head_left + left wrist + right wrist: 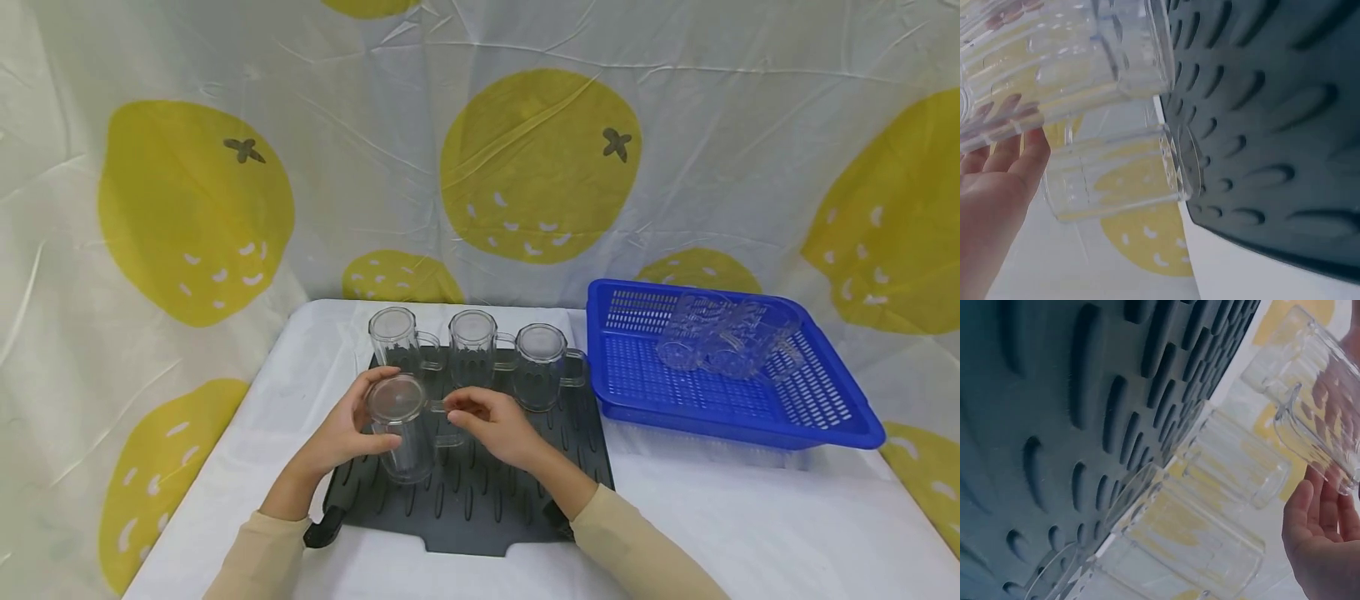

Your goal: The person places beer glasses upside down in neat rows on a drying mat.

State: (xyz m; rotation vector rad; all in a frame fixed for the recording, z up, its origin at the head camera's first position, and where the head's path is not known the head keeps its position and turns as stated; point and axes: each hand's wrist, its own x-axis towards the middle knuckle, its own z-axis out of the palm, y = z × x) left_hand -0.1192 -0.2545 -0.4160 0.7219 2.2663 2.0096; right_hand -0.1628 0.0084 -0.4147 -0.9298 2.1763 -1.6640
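My left hand [352,425] holds a clear glass mug [408,446] upside down, thumb and fingers spread round its upper part. Its mouth faces the black ridged drying mat [465,537], close over the front left part. At the mug's handle, my right hand [498,425] pinches the top corner with curled fingers and thumb. In the right wrist view, that hand's fingers [1329,515] sit beside the handle's upper end. Behind, three more mugs stand mouth down in a row: left [393,325], middle [472,333] and right [540,367], handles to the right.
A blue perforated basket [615,400] stands right of the mat, with several clear glass mugs [727,337] lying in its far right part. White cloth [750,525] covers the table. A lemon-printed curtain [360,183] hangs behind it.
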